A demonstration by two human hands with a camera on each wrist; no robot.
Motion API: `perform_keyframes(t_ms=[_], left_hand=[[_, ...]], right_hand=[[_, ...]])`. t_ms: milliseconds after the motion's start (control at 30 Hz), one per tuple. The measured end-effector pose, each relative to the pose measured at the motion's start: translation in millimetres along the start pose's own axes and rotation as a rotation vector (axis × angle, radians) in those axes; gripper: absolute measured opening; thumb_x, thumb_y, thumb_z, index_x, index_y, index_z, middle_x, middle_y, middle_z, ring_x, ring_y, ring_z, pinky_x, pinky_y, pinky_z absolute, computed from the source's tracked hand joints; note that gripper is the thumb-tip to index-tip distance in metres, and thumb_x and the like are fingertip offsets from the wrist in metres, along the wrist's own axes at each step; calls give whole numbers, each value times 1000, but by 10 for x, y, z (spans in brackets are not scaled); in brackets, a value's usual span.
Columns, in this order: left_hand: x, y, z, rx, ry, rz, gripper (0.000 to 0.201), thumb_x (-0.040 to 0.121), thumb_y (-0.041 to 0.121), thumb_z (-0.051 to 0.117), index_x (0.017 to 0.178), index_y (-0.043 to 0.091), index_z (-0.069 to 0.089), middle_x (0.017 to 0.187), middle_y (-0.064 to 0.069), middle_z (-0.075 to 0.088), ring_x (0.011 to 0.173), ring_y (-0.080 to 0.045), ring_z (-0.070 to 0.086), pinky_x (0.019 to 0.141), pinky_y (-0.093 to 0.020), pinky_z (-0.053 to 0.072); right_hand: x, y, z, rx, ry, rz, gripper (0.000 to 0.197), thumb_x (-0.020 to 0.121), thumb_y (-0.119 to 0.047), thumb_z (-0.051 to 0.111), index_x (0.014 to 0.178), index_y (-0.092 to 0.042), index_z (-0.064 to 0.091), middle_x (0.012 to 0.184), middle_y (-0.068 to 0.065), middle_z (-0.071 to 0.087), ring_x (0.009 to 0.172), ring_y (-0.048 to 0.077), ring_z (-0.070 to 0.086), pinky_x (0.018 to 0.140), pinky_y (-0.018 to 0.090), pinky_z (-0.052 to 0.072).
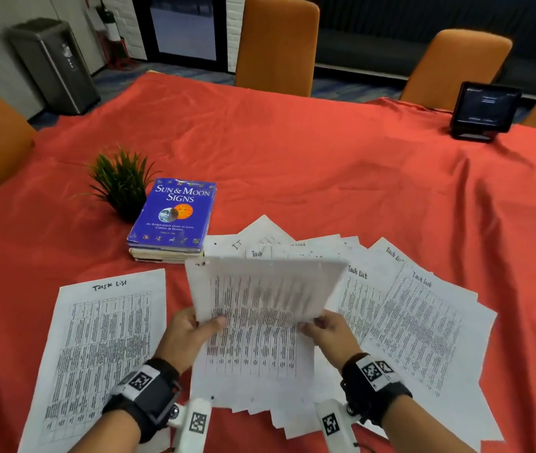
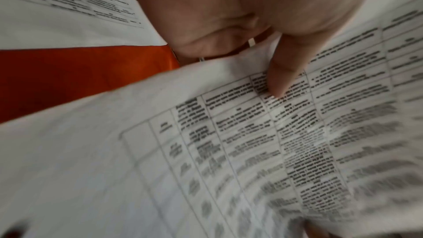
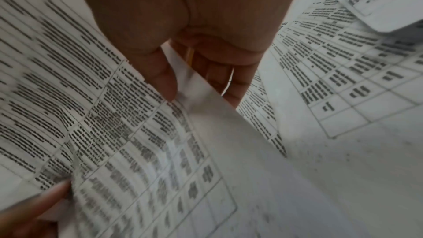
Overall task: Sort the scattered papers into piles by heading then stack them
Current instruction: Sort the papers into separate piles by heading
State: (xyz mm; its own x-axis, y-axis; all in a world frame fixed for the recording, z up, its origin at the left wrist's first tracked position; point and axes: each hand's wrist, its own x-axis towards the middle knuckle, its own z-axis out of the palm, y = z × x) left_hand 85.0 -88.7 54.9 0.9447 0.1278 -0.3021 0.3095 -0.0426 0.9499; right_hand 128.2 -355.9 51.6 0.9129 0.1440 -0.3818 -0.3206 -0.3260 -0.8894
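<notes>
A printed sheet (image 1: 260,289) is raised off the table and tilted away from me, blurred by motion. My left hand (image 1: 191,331) pinches its lower left corner, thumb (image 2: 281,77) on the printed face. My right hand (image 1: 325,328) pinches the lower right corner (image 3: 183,86) between thumb and fingers. Under it lies a fanned heap of papers (image 1: 407,308), several headed "Task list". One "Task list" sheet (image 1: 96,348) lies alone at the left.
A blue book (image 1: 175,214) on another book and a small green plant (image 1: 119,181) stand behind the left sheet. A dark tablet on a stand (image 1: 484,109) sits far right. Orange chairs (image 1: 276,44) ring the red-clothed table (image 1: 293,152).
</notes>
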Motion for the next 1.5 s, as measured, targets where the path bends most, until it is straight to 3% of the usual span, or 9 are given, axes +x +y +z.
perform_keyframes(t_ms=[200,333,567,667,733,833,1000,1133,1500], left_hand=[[79,99,21,6,55,28,24,81,5,70,82,28,75,80,17,75,77,4,69,77,-22,52],[120,67,13,-39,68,7,22,82,0,68,90,20,70,80,17,75,77,4,69,82,-22,48],[103,27,29,-49,46,10,19,83,4,67,97,16,70,82,12,75,89,-6,65,77,-18,44],[111,2,57,-49,37,-15,20,83,4,67,98,16,71,95,3,75,95,-12,67,87,-26,46],[125,-25,58,-51,30,-28,21,82,4,68,99,15,72,98,1,76,99,-16,67,95,-33,45],[132,-61,65,-34,21,-40,20,82,6,69,99,15,72,100,1,76,101,-17,67,95,-34,46],[155,-95,67,-22,22,-59,20,82,7,69,100,15,72,100,1,76,103,-19,67,101,-40,44],[172,-107,74,-32,27,-68,21,81,5,69,101,13,72,101,-2,76,103,-21,67,101,-41,44],[339,-370,36,21,94,-242,12,89,9,61,95,16,68,102,-7,73,102,-28,66,102,-49,43]], right_hand=[[-31,0,-184,151,12,82,9,88,1,62,93,4,69,82,13,72,69,21,69,62,28,57],[-21,179,-561,106,285,181,17,87,-8,65,104,-7,66,89,12,70,72,21,66,71,37,58],[-176,904,-1738,-173,810,790,110,55,-56,82,142,-16,27,140,22,37,123,44,45,102,51,42],[-118,1661,-2131,-179,756,907,133,15,-63,84,127,-12,35,115,20,56,95,43,62,68,59,56],[-77,1880,-2215,-170,699,924,126,12,-60,87,118,-9,42,99,20,62,75,40,67,50,61,54],[-98,1870,-2233,-173,708,896,113,15,-57,87,109,-6,51,91,21,66,61,39,69,46,57,54],[-372,1130,-1997,-127,824,842,37,62,-21,73,87,0,56,77,20,70,54,36,69,59,52,60],[-412,1066,-1962,-227,966,701,29,77,-20,59,106,-18,61,111,19,64,92,38,64,83,41,55],[-38,292,-1962,136,985,68,38,76,-10,47,108,-6,66,83,4,59,76,21,50,64,26,42]])
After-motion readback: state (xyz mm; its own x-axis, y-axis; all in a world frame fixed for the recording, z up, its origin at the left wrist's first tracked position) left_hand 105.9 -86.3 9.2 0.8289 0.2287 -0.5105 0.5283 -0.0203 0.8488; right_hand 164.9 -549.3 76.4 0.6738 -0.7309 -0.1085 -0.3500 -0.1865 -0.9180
